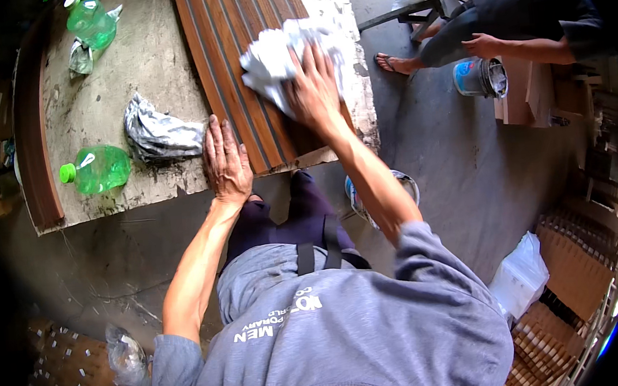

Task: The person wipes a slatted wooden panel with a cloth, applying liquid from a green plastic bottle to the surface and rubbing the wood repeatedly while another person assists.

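A brown wooden panel with dark lengthwise grooves lies on the worn worktable. My right hand presses a crumpled white rag onto the panel's right part, its fingers over the cloth; the rag's underside is hidden. My left hand lies flat with outstretched fingers at the panel's left edge, near its front corner, and holds nothing. Just left of that hand is a stained grey-white rag. A bottle of green liquid rests on its side near the front edge.
Another green bottle is at the back left, beside a small rag. A dark wooden strip runs along the table's left side. A bucket stands below the front right corner. At right, a co-worker's hand is above another bucket.
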A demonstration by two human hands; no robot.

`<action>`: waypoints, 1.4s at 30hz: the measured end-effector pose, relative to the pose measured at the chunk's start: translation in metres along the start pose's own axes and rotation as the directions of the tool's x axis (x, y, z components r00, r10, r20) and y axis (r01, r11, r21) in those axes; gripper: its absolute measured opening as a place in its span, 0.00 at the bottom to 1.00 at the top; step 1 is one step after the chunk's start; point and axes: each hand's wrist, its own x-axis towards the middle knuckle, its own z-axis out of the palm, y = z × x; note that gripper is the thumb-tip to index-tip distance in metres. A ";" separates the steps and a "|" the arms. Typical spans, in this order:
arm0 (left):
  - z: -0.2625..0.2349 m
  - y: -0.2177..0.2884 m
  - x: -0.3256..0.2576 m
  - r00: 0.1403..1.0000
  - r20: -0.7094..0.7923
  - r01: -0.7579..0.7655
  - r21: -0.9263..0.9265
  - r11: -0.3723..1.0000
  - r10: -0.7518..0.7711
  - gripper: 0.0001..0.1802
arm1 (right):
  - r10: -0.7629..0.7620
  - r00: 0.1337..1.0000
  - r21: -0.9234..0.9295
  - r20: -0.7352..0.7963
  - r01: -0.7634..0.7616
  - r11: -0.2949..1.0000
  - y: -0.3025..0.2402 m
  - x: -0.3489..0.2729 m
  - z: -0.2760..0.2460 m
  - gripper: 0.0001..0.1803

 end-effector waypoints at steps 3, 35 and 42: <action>-0.002 0.000 0.001 1.000 -0.024 0.005 0.025 1.000 -0.005 0.32 | 0.062 0.981 0.010 0.183 -0.065 0.998 -0.023 -0.103 -0.030 0.40; 0.010 -0.007 -0.015 0.827 -0.341 0.258 -0.476 0.841 -0.447 0.26 | -0.425 0.848 0.232 0.317 0.365 0.902 -0.074 -0.046 0.011 0.44; 0.011 -0.007 -0.015 0.811 -0.329 0.245 -0.560 0.791 -0.484 0.28 | -0.325 0.944 0.119 0.049 0.317 0.941 -0.081 0.127 0.083 0.33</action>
